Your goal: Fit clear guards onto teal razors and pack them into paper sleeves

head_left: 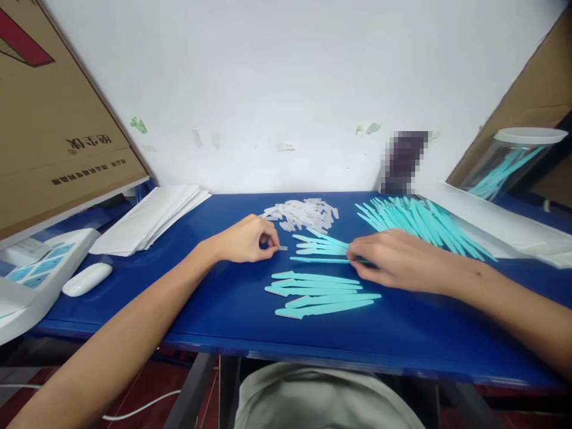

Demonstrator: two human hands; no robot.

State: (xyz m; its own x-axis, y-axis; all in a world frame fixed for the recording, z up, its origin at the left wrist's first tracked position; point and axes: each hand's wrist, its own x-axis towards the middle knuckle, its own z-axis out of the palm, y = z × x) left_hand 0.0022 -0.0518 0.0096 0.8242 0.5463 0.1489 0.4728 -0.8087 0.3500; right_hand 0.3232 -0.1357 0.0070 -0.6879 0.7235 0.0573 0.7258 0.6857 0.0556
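Note:
My left hand (pixel 251 239) pinches a small translucent blade cap (pixel 283 248) between thumb and fingertips. A turquoise eyebrow razor (pixel 318 260) points left from the closed fingers of my right hand (pixel 386 257), its narrow end a short gap from the cap. Just beyond it lie several more turquoise razors (pixel 319 243), partly hidden by my right hand. Nearer to me rests a loose group of razors (pixel 324 292) with their blade ends to the left. A heap of translucent caps (pixel 304 213) sits behind my left hand.
A large pile of razors (pixel 420 220) lies at the back right of the blue table (pixel 214 319). Beside it stands a clear jar (pixel 504 170) with razors inside. White paper sleeves (pixel 149 220), a white mouse-shaped object (pixel 87 279) and a cardboard box (pixel 58 125) are on the left.

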